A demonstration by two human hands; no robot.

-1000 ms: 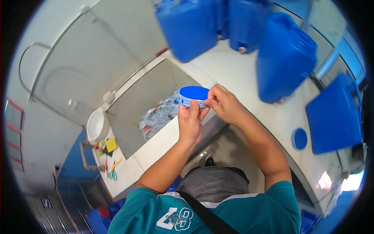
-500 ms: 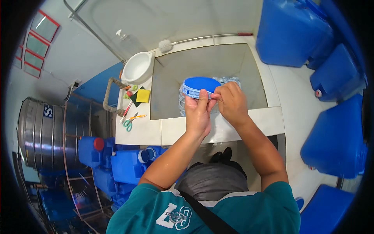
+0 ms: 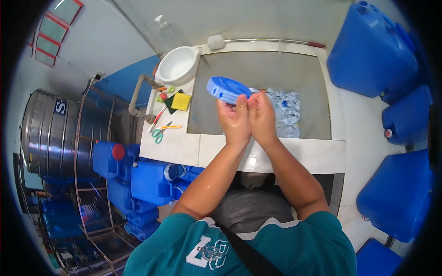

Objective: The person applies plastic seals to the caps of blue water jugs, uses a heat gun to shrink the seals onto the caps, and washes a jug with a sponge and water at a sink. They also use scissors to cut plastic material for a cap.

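Observation:
A round blue lid (image 3: 228, 86), with a light printed plastic band round its side, is held tilted above the sink basin. My left hand (image 3: 235, 123) is closed on its near edge, thumb up against the band. Pressed beside it, my right hand (image 3: 263, 116) has its fingers closed at the right end of the lid; most of its fingertips are hidden. Behind my right hand, a heap of clear plastic pieces (image 3: 289, 112), some ring-shaped with blue print, lies in the grey basin (image 3: 202, 117).
On the left ledge are a white bowl (image 3: 178, 64), a yellow sponge (image 3: 181, 101), green-handled scissors (image 3: 159, 134) and an orange-handled tool (image 3: 171, 127). A long-handled brush (image 3: 258, 40) lies along the back edge. Blue jugs (image 3: 373, 50) stand at right, more (image 3: 149, 181) at lower left.
The lid has turned and tilted, now leaning up to the left. My right hand has come in against my left. More of the plastic heap shows, and the whole view has shifted.

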